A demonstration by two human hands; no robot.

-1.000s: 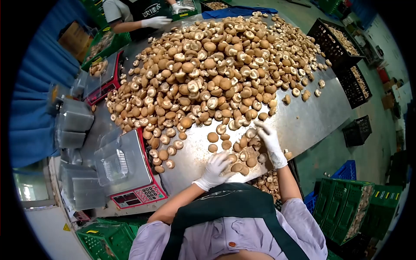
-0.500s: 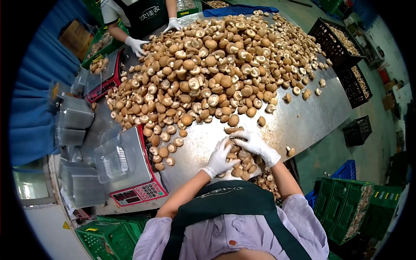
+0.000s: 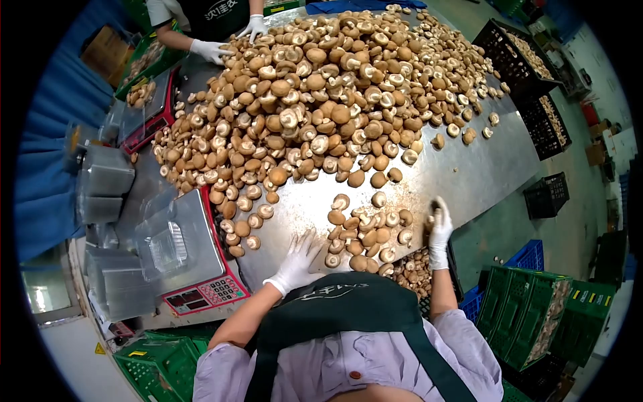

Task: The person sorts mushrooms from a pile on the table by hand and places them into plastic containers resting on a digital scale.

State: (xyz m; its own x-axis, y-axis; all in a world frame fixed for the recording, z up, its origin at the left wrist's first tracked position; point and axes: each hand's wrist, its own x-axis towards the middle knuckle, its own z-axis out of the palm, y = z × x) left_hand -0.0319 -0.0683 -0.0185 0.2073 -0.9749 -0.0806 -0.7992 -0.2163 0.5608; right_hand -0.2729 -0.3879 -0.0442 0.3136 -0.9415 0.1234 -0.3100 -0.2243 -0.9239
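My gloved left hand (image 3: 297, 260) lies on the metal table with its fingers spread and nothing in it. To its right is a loose group of brown-capped mushrooms (image 3: 367, 236), some stem up, spread near the front edge. My gloved right hand (image 3: 439, 234) is beyond that group at the table's right edge, seen edge-on with its fingers curled round a mushroom (image 3: 429, 225) that is mostly hidden. The fingertips of that glove look dirty. A large heap of mushrooms (image 3: 321, 100) covers the far part of the table.
A red-edged scale (image 3: 207, 291) bears a clear plastic tray (image 3: 167, 246) on my left, beside stacked clear trays (image 3: 110, 281). A crate of mushrooms (image 3: 412, 273) sits below the front edge. Across the table a co-worker's gloved hands (image 3: 211, 51) touch the heap. Green crates (image 3: 516, 308) stand at right.
My hands have moved apart from the gathered mushrooms, which now lie spread on the table. The left hand went left and opened flat; the right went right to the lone mushroom at the edge.
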